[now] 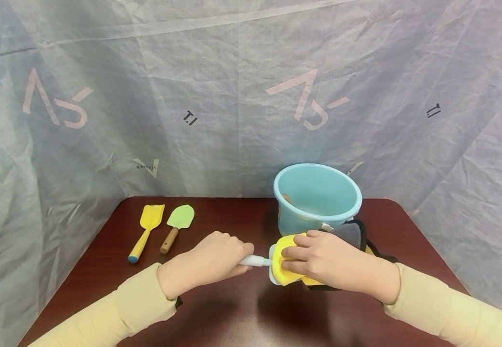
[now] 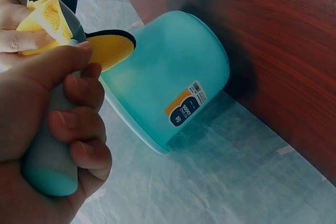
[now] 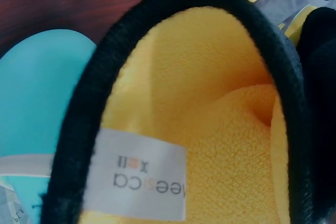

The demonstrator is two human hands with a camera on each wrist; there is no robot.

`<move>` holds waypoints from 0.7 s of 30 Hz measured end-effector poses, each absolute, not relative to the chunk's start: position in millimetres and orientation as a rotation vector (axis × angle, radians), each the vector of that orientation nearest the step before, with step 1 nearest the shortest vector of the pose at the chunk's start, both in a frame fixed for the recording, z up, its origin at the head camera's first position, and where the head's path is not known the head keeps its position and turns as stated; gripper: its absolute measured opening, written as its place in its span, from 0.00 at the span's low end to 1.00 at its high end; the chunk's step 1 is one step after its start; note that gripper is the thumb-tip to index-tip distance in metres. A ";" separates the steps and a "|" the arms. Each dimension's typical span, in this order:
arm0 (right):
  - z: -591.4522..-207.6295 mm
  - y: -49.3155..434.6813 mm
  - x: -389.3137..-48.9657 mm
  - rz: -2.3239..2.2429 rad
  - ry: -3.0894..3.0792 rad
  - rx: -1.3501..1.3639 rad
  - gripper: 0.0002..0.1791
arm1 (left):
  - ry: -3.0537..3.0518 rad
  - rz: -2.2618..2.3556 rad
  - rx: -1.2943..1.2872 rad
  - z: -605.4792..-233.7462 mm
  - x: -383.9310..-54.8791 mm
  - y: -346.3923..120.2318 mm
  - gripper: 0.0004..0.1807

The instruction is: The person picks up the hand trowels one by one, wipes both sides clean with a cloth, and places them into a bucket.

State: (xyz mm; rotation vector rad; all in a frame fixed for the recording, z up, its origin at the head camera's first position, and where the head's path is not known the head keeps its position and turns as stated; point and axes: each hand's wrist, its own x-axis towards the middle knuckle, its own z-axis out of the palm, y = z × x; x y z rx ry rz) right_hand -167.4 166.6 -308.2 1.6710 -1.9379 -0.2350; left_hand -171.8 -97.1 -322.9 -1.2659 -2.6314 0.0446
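Note:
My left hand (image 1: 209,260) grips the pale handle (image 1: 256,260) of a small shovel; its teal butt end (image 2: 51,181) shows below the curled fingers in the left wrist view. Beyond the handle, part of the pale blue blade (image 1: 272,277) peeks out, the rest covered by a yellow fleece cloth (image 1: 278,248) with black edging. The fingers of my right hand (image 1: 335,262) hold that cloth against the blade. In the right wrist view the cloth (image 3: 210,77) fills most of the picture, with a white label (image 3: 136,177) on it, and hides the right hand.
Right behind the cloth stands a light blue bucket (image 1: 291,222), a brown piece (image 1: 286,198) showing inside. At the table's left lie a yellow shovel (image 1: 151,218) and a green trowel (image 1: 182,216) with a wooden handle. Grey sheeting (image 1: 233,96) hangs around the dark red table (image 1: 229,212).

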 end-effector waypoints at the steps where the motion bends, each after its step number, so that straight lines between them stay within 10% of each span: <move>1: -308.1 166.9 -167.3 -0.245 -1.941 1.668 0.24 | -2.630 0.048 -1.266 -322.4 -171.9 -97.1 0.11; 21: -309.0 172.5 -160.9 -0.297 -1.985 1.632 0.23 | -2.646 0.038 -1.281 -326.9 -172.8 -104.4 0.10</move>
